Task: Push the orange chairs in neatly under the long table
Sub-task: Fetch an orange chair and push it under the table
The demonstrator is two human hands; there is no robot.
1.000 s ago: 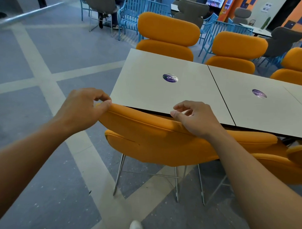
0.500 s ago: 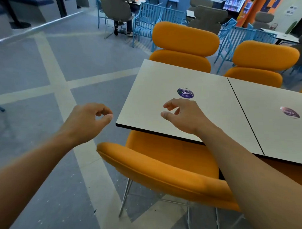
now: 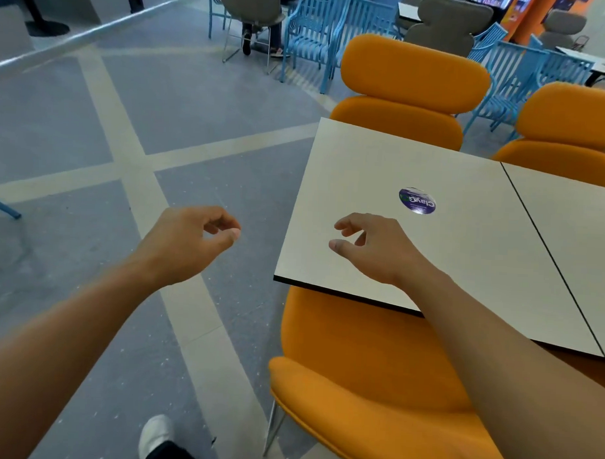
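now that both the left hand (image 3: pixel 187 242) and right hand (image 3: pixel 375 250) have let go, fingers loosely curled and empty, the near orange chair (image 3: pixel 367 386) sits tucked under the long table (image 3: pixel 382 163), probably finished.

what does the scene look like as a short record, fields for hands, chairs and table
left hand: loosely curled, holds nothing, over the floor
right hand: loosely curled, holds nothing, over the table
near orange chair: seat partly under the table edge, untouched
far orange chairs: two, at the table's far side
sticker: round, purple, on the tabletop
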